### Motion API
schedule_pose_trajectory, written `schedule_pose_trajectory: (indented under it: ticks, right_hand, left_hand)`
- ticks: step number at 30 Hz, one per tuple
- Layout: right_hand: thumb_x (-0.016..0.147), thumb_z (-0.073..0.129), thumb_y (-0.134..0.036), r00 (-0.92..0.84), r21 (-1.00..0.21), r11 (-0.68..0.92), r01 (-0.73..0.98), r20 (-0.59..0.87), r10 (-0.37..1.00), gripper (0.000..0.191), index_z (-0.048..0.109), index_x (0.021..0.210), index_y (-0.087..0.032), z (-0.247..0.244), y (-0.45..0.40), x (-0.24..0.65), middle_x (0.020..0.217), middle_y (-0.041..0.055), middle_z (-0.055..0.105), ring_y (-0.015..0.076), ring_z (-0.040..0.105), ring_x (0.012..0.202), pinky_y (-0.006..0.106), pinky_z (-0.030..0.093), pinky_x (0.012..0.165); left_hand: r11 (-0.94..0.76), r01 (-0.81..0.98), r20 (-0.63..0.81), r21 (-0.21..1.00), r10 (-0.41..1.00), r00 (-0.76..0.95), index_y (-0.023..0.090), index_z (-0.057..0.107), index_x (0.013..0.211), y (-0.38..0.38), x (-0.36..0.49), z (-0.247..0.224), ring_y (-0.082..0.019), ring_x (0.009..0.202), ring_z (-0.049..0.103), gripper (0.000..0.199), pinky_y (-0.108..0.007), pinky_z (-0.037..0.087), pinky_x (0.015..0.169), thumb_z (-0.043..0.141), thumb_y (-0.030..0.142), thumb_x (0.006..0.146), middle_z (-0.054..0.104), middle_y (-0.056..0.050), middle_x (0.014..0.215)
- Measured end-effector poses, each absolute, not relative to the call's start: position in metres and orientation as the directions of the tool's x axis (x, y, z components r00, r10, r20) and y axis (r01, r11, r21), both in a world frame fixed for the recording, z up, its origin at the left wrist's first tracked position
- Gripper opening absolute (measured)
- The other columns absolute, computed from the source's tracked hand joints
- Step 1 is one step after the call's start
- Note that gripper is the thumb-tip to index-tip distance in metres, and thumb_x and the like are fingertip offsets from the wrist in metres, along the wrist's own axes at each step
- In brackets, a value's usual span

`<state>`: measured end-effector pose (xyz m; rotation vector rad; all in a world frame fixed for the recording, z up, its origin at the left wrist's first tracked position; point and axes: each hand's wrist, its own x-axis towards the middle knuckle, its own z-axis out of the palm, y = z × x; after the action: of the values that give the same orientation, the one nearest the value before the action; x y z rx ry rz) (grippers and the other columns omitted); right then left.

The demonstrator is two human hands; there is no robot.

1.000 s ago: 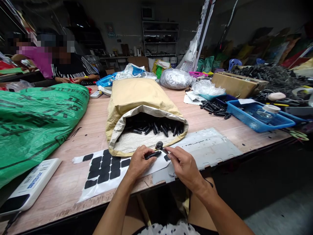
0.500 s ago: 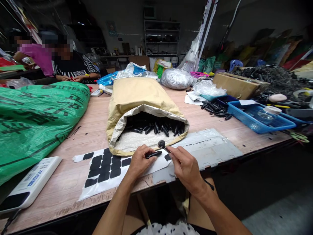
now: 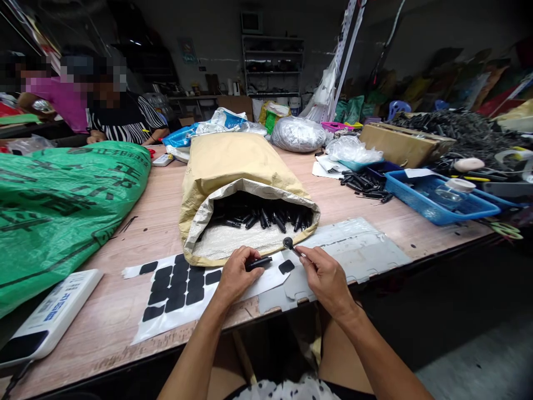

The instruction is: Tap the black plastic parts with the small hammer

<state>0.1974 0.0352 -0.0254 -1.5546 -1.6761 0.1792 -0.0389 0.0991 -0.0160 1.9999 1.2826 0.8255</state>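
A short black cylindrical part (image 3: 260, 263) is pinched in my left hand (image 3: 237, 278), just in front of the paper sack's mouth. My right hand (image 3: 323, 276) grips the thin shaft of a tool with a round black head (image 3: 288, 243), which points up and left. A gap separates tool and part. Under and beside my left hand lies a white sheet (image 3: 139, 331) with black rounded-square stickers (image 3: 175, 300); one lone sticker (image 3: 286, 267) sits between my hands. The open tan sack (image 3: 245, 155) holds many black parts (image 3: 264, 216).
A green sack (image 3: 62, 205) and a white device (image 3: 52, 314) occupy the left. On the right are a grey board (image 3: 358, 250), loose black parts (image 3: 362, 183), a blue tray (image 3: 441, 208) and a cardboard box (image 3: 400, 145). Two people (image 3: 125, 119) sit at the back left.
My right hand and its tool have moved right, away from the black part, uncovering the lone sticker. My left hand stays nearly in place. The view has shifted slightly.
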Motion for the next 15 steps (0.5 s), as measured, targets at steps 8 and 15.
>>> schedule_pose_trajectory:
  ticks: [8, 15]
  right_hand:
    - [0.098, 0.049, -0.026, 0.159, -0.631, 0.193, 0.751, 0.457, 0.875, 0.030, 0.069, 0.120, -0.024, -0.0248, 0.0384, 0.2072, 0.100, 0.0042, 0.071, 0.0198, 0.066, 0.094, 0.031, 0.051, 0.087]
    - [0.097, 0.050, -0.024, 0.112, -0.618, 0.220, 0.755, 0.452, 0.885, 0.030, 0.069, 0.121, -0.026, -0.0262, 0.0371, 0.2006, 0.103, 0.0039, 0.071, 0.0195, 0.066, 0.094, 0.031, 0.051, 0.086]
  left_hand:
    - [-0.306, 0.517, 0.148, 0.799, 0.935, 0.323, 0.022, 0.063, 0.089, 0.1002, -0.0390, -0.0182, -0.021, 0.092, 0.057, 0.016, -0.033, 0.042, 0.082, 0.068, 0.018, 0.074, 0.063, 0.000, 0.093]
    - [-0.328, 0.546, 0.148, 0.771, 0.926, 0.348, 0.023, 0.066, 0.089, 0.1014, -0.0390, -0.0198, -0.022, 0.095, 0.057, 0.013, -0.034, 0.041, 0.083, 0.071, 0.023, 0.077, 0.063, -0.001, 0.092]
